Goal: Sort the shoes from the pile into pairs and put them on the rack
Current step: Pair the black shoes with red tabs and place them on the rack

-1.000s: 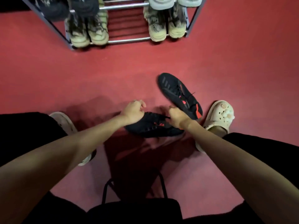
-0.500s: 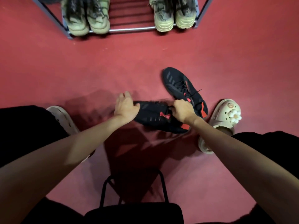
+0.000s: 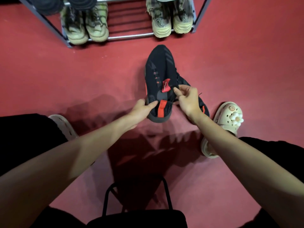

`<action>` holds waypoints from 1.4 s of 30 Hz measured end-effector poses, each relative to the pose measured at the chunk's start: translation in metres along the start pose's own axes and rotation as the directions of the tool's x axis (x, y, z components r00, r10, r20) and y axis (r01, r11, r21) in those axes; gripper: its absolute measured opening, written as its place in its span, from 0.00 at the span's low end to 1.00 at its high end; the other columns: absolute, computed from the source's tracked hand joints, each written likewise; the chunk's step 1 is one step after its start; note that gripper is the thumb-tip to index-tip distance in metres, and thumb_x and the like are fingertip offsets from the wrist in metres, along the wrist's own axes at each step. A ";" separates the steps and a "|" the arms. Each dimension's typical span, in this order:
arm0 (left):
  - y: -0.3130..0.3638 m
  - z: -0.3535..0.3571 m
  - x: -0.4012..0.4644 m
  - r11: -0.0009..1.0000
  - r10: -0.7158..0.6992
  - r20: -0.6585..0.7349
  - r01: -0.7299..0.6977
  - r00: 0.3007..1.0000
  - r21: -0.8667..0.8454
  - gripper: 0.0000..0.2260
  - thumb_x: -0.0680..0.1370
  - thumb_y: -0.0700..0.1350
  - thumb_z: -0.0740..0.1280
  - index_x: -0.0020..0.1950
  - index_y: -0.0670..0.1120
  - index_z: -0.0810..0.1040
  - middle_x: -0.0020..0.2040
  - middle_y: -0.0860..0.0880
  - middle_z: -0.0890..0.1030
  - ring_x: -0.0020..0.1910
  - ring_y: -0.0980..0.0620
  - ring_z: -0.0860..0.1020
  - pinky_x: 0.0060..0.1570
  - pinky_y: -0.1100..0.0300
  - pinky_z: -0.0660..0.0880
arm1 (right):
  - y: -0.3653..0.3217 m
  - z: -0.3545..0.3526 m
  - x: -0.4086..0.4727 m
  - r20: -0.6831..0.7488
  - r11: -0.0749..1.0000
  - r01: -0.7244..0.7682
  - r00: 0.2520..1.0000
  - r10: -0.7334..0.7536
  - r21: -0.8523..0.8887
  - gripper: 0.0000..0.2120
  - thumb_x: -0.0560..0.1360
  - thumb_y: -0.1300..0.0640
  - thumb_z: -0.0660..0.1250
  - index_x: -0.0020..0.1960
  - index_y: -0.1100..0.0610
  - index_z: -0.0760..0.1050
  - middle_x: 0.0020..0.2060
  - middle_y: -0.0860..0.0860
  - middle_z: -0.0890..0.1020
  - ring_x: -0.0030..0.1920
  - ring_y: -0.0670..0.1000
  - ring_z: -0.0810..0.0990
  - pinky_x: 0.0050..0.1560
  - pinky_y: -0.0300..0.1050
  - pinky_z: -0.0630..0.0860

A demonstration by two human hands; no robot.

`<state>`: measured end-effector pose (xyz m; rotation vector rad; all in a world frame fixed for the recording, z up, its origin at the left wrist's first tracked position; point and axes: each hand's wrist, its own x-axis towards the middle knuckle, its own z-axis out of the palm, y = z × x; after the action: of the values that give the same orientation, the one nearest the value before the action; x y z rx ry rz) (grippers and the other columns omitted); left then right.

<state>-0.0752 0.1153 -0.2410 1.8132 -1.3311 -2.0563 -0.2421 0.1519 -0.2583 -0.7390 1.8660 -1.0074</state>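
A black sneaker with red tabs [image 3: 158, 74] points toe-first toward the rack, its heel nearest me. My left hand [image 3: 142, 109] grips the heel from the left, thumb on the upper. My right hand [image 3: 187, 99] pinches the collar edge on the right. A second black sneaker [image 3: 203, 106] lies on the red floor behind it, mostly hidden by the first shoe and my right hand. The metal shoe rack [image 3: 130, 36] stands at the top, with a beige pair [image 3: 85, 28] at the left and another beige pair [image 3: 171, 22] at the right of its bottom shelf.
My feet wear cream clogs: the right clog [image 3: 225, 122] has flower charms, the left clog [image 3: 63, 127] is half hidden by my black trousers. A black stool's frame [image 3: 137, 199] sits under me. Dark shoes [image 3: 54, 5] occupy the upper shelf. Red floor [image 3: 49, 76] spreads around.
The sneaker that lay sideways between my hands has been turned toe-forward and raised on its heel. My left hand moved from its toe end to the heel; my right hand now pinches the collar.
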 end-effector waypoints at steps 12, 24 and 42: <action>-0.007 0.001 0.011 0.980 0.099 -0.117 -0.076 0.988 0.185 0.22 0.77 0.57 0.63 0.61 0.41 0.77 0.58 0.44 0.81 0.59 0.48 0.79 0.65 0.51 0.73 | 0.061 -0.047 -0.001 -0.033 0.629 -0.070 0.997 0.071 -0.774 0.40 0.68 0.50 0.71 0.75 0.59 0.57 0.72 0.62 0.63 0.72 0.63 0.61 0.71 0.54 0.59; 0.007 -0.001 0.004 0.993 0.068 -0.215 -0.045 0.974 0.109 0.20 0.79 0.53 0.63 0.61 0.39 0.78 0.56 0.46 0.82 0.55 0.51 0.79 0.54 0.62 0.71 | 0.059 -0.042 -0.006 -0.058 0.443 -0.147 0.976 0.210 -0.884 0.49 0.64 0.48 0.75 0.76 0.48 0.49 0.63 0.60 0.64 0.61 0.64 0.66 0.60 0.60 0.66; 0.080 -0.094 -0.116 0.943 0.328 -0.329 -0.288 0.886 0.165 0.17 0.80 0.52 0.62 0.45 0.38 0.80 0.43 0.43 0.80 0.45 0.49 0.76 0.47 0.55 0.71 | -0.140 -0.041 -0.081 -0.172 0.645 -0.033 0.973 -0.155 -0.764 0.33 0.65 0.37 0.69 0.68 0.42 0.69 0.58 0.60 0.71 0.62 0.63 0.67 0.62 0.58 0.64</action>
<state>0.0007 0.0835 -0.0927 1.7633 -1.5299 -1.4425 -0.2289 0.1607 -0.0919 -1.2207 2.5095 -0.2755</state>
